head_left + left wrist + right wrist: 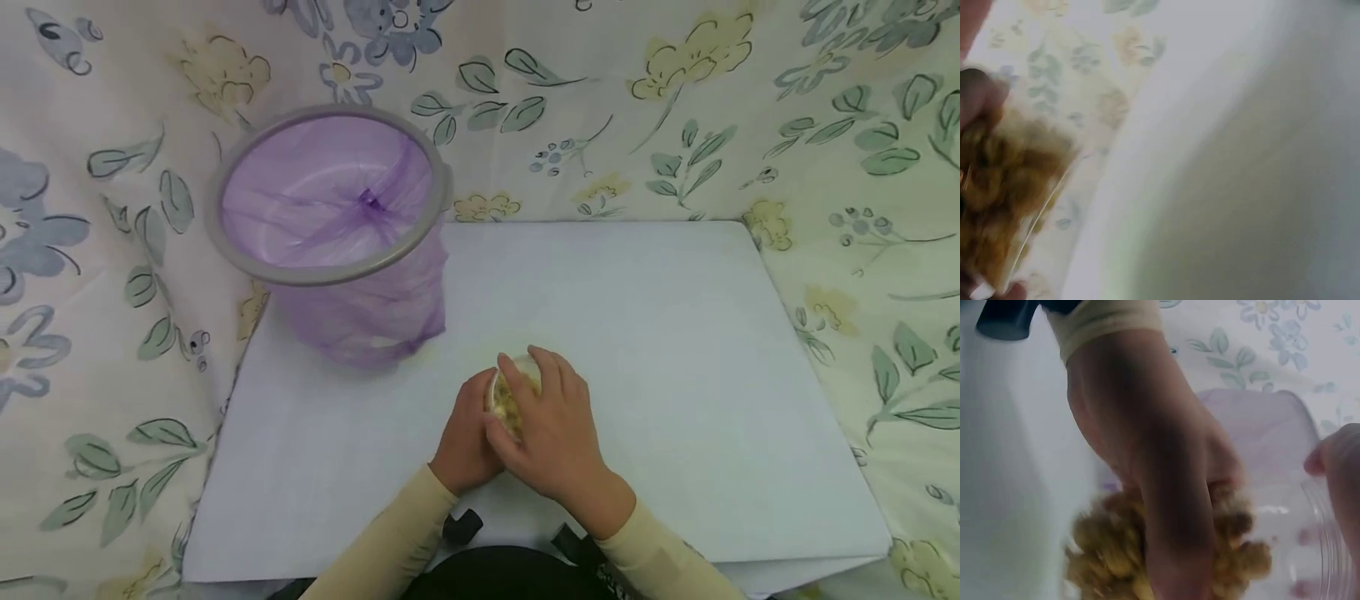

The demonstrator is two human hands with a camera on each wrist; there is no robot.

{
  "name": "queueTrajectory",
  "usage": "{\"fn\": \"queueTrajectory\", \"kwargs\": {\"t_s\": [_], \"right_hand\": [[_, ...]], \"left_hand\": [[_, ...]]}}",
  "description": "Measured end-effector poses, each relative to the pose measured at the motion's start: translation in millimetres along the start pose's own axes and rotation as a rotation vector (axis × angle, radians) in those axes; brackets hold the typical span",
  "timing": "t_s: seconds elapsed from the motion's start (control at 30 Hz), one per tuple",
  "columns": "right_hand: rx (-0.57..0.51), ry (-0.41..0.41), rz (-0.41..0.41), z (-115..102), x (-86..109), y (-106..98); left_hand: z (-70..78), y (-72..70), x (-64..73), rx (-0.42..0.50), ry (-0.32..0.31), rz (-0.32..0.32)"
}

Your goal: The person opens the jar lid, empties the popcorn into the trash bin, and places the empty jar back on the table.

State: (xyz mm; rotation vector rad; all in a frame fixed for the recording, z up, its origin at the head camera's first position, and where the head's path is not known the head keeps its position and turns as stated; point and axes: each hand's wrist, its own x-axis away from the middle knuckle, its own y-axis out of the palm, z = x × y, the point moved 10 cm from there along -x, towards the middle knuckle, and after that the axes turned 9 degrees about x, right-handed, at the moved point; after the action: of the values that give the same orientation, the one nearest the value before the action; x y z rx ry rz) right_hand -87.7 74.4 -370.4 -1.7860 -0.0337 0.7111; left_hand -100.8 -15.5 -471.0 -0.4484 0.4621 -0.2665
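Note:
A clear jar (504, 406) partly filled with yellow-brown clumpy pieces is between both hands, above the front middle of the table. My left hand (467, 433) curls its fingers round the jar's body. Over the jar's top end, my right hand (553, 417) grips with spread, bent fingers and the thumb on the near side. In the right wrist view the jar (1285, 544) lies sideways, its ridged rim by the right fingers and its contents near the left hand (1172, 456). Whether a lid sits on that rim I cannot tell. The left wrist view is blurred.
A bin with a grey ring rim (330, 277) and a purple bag liner (360, 325) stands at the table's back left. The white table (675, 375) has flower-patterned cloth (570, 108) behind it and at its sides.

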Motion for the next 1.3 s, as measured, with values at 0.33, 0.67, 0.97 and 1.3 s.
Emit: {"fn": "queueTrajectory", "kwargs": {"t_s": [0.33,0.67,0.97,1.3], "right_hand": [[-0.217,-0.483,-0.2,-18,-13.3,-23],[-0.106,-0.023,-0.146,-1,-35.1,-24],[0.0,-0.176,-0.116,-5,-43.5,-15],[-0.144,-0.389,-0.275,-6,-36.3,-12]], "left_hand": [[-2.3,0.0,3.7,0.561,-0.313,-0.382],[31.1,-40.7,-25.1,-0.138,0.132,0.163],[18.2,-21.1,-32.8,0.081,-0.035,-0.046],[-5.1,-10.3,-26.2,0.454,-0.263,-0.285]]}}
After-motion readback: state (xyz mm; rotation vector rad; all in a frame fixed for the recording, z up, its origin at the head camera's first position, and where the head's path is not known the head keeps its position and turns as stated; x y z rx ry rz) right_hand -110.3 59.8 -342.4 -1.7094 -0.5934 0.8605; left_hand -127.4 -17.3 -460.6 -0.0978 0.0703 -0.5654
